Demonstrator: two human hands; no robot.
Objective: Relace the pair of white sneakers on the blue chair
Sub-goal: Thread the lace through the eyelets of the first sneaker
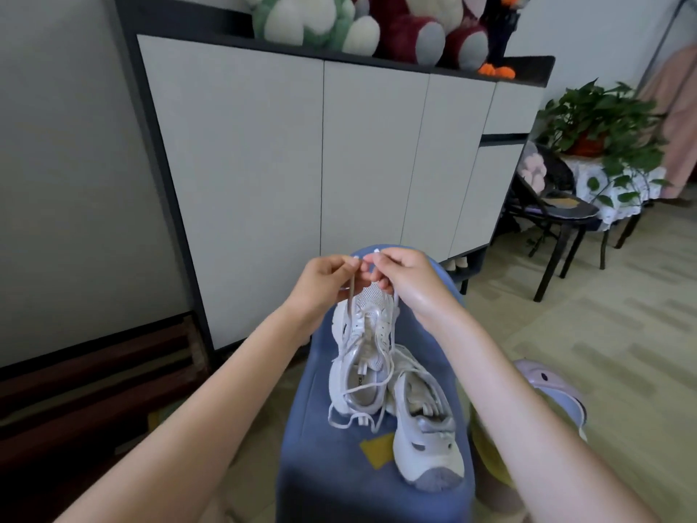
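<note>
Two white sneakers lie on the blue chair [324,481]. The far sneaker [364,349] points its toe away from me, and its white lace [356,390] trails loose over its opening and onto the seat. The near sneaker [426,435] lies to the right with its grey toe toward me. My left hand [324,283] pinches one lace strand above the far sneaker's toe. My right hand [405,277] pinches the other strand close beside it. Both strands run up from the shoe to my fingers.
A tall white cabinet [301,175] stands right behind the chair, with plush toys [362,24] on top. A black chair [554,209] and a potted plant [599,122] stand at the right. A lilac object [554,394] sits on the floor to the right of the blue chair.
</note>
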